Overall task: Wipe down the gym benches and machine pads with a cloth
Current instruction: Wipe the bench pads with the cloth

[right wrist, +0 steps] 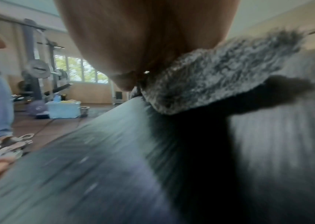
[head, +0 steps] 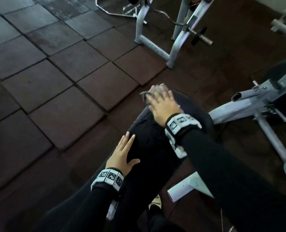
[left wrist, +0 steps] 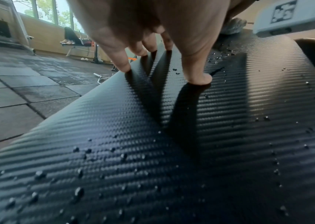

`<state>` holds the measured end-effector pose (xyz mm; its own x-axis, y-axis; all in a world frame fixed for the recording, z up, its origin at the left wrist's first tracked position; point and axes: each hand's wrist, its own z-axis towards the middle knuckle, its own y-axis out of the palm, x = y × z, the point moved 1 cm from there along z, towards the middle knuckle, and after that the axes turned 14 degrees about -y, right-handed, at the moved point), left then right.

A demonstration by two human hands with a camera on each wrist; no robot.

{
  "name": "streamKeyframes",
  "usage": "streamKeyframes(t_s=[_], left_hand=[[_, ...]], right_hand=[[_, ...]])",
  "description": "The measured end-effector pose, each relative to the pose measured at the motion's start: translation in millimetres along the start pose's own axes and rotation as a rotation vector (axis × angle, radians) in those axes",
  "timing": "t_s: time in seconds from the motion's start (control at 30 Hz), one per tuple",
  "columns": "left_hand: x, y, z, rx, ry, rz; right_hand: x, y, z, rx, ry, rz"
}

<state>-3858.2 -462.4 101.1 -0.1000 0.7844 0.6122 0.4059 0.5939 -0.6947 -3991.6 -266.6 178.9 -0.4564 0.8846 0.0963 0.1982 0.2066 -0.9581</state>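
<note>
The long black bench pad with a woven, carbon-look vinyl skin (head: 149, 148) serves as the landmark. The right hand (head: 162, 106) lies flat, fingers spread, at the pad's far end, pressing a fuzzy grey microfibre cloth (right wrist: 216, 78) onto the vinyl; part of the cloth bunches out past the fingertips over the pad's far edge. The left hand (head: 122, 154) rests open on the pad's near left edge, straight fingers touching the surface, holding nothing.

Beads of liquid (left wrist: 77, 191) dot the pad near the left hand and further along it.

What could go wrong, as I judge it:
- The cloth is only pinned under a flat palm, not gripped, so a fast stroke may leave it behind or push it off the pad's far edge onto the dark rubber floor tiles (head: 58, 91).
- The wet vinyl looks slick; the bracing left hand may slide off the rounded edge.
- Strokes down the middle may miss droplets along the pad's sides, leaving streaks.
- The pale grey steel frame (head: 239, 108) to the right of the pad's far end sits close enough for knuckles to catch on a wide sweep.
</note>
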Motion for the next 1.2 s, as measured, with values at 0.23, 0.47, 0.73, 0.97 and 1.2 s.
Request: streamKeyframes(t_s=[0.23, 0.47, 0.73, 0.97, 1.2], left_hand=[[-3.9, 3.8, 2.1, -0.029, -0.046, -0.066], [-4.9, 8.0, 3.1, -0.035, -0.07, -0.094], [-5.6, 10.8, 4.5, -0.034, -0.081, -0.109], [-6.9, 12.9, 5.6, -0.024, -0.074, -0.112], [-8.6, 14.5, 6.0, -0.027, -0.069, -0.13]], right_hand=[[-51.2, 38.2, -77.3, -0.073, -0.259, 0.088], [34.2, 4.9, -86.3, -0.005, -0.059, 0.025], [25.3, -9.5, -14.4, 0.065, 0.113, 0.094], [-54.3, 35.8, -59.2, -0.006, -0.134, 0.056], [-9.4, 37.7, -103.0, -0.011, -0.05, 0.082]])
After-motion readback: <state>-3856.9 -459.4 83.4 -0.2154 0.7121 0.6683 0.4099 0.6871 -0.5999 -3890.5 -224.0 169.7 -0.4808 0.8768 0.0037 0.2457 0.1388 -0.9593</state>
